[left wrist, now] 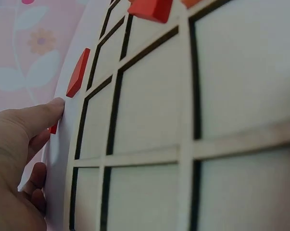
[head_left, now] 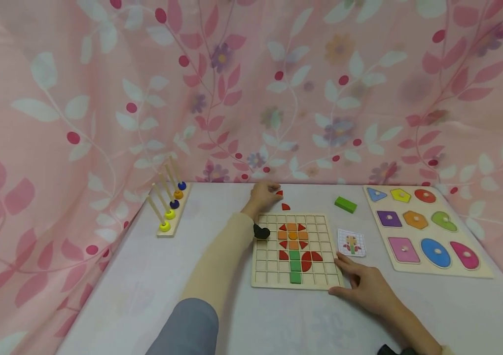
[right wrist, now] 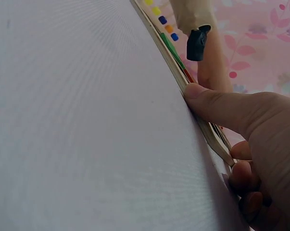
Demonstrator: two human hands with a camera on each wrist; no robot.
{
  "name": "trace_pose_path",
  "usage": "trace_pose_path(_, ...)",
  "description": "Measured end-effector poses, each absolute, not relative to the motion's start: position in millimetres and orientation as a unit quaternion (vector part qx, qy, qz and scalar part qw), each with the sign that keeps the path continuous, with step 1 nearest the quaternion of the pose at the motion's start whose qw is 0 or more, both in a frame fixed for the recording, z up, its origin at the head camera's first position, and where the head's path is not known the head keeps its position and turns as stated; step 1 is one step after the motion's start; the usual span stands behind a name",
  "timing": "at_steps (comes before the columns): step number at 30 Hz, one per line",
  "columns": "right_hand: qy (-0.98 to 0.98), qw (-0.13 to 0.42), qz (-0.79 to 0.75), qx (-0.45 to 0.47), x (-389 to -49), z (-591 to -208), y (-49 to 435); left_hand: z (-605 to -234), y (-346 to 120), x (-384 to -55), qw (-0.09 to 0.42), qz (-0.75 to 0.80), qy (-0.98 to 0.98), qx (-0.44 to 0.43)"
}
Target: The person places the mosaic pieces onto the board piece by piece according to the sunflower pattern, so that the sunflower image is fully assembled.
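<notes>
Beyond the far edge of the wooden grid board (head_left: 269, 276), my left hand (head_left: 264, 196) pinches a red quarter-circle piece (head_left: 280, 193) between thumb and index finger. Most of that piece (left wrist: 53, 129) is hidden by the thumb in the left wrist view. Another red quarter-circle piece (head_left: 286, 206) lies between this hand and the board. My right hand (head_left: 369, 288) holds the board's near right corner, thumb along the front edge and fingers at the right side. On the grid, orange squares (head_left: 292, 227), red triangles (head_left: 302, 227), green squares (head_left: 295, 266) and red quarter circles (head_left: 306, 266) form a flower.
Right of the board lies a pattern card (head_left: 351, 243), with a green block (head_left: 345, 204) behind it. A knobbed shape puzzle (head_left: 395, 246) lies at the far right. On the left stands a peg rack (head_left: 165, 233) with coloured beads. A floral curtain (head_left: 251, 98) hangs behind the table.
</notes>
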State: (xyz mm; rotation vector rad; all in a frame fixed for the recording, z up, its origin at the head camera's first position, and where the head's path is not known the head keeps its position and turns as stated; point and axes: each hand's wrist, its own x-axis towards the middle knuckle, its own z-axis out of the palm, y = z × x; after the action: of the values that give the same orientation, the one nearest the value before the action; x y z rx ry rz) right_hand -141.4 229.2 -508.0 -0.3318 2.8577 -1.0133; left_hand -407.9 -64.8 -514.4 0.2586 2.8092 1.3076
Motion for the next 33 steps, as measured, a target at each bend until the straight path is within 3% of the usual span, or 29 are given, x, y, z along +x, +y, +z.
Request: trace_pose_path(33,0.932,0.038,-0.341,-0.115,-141,-508,230,-510,-66,-418,0.034,0.394,0.908,0.139)
